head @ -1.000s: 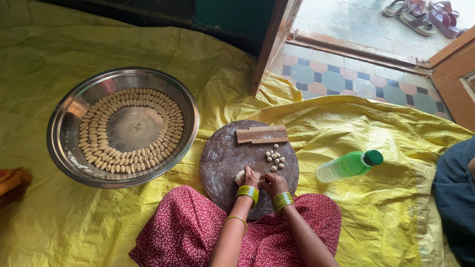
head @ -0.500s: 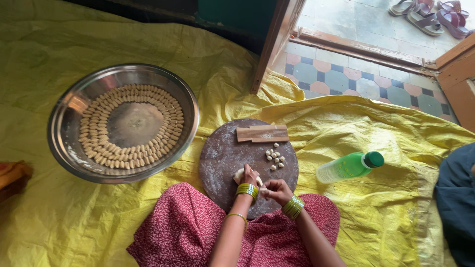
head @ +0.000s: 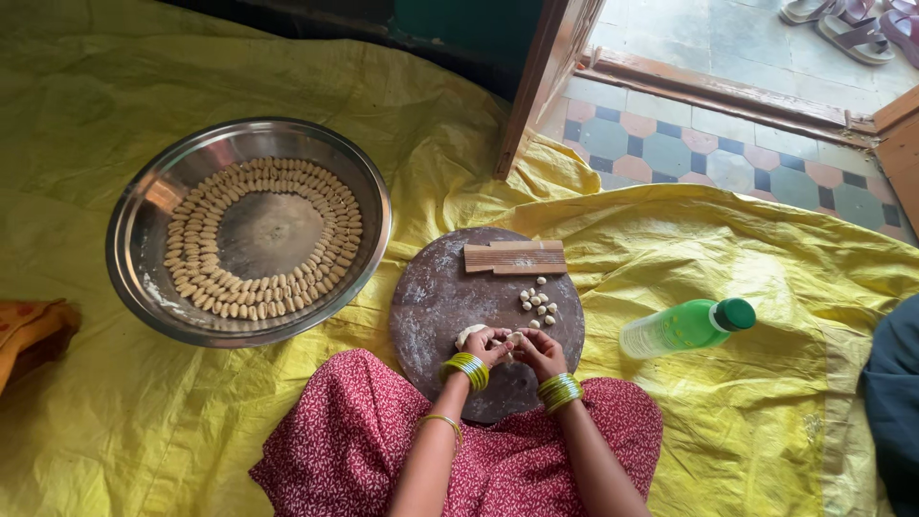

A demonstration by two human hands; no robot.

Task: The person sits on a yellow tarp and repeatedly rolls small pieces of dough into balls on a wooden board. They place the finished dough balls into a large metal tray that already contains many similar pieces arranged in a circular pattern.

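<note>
Change: since half a second ago the two hands have drawn closer together over the near part of the board; the tray and bottle lie as before.
Bottle: a green plastic bottle (head: 684, 327) with a darker green cap lies on its side on the yellow sheet (head: 747, 421), right of the board; no label can be made out.
Board: a round, dark, flour-dusted board (head: 450, 292) rests on the sheet against the person's red patterned lap.
Ridged block: a small wooden ridged block (head: 515, 258) lies at the board's far edge.
Dough pieces: a small cluster of pale dough pieces (head: 537, 301) sits on the board, just beyond the hands.
Tray: a wide shiny steel tray (head: 144, 287) to the left holds shaped pale pieces in rings.
Left hand: the left hand (head: 488, 345), green bangles at the wrist, curls its grip around a pale lump of dough (head: 468, 333).
Right hand: the right hand (head: 539, 350) touches the left, its fingers bent inward, pinching at a small bit of dough between the hands.
</note>
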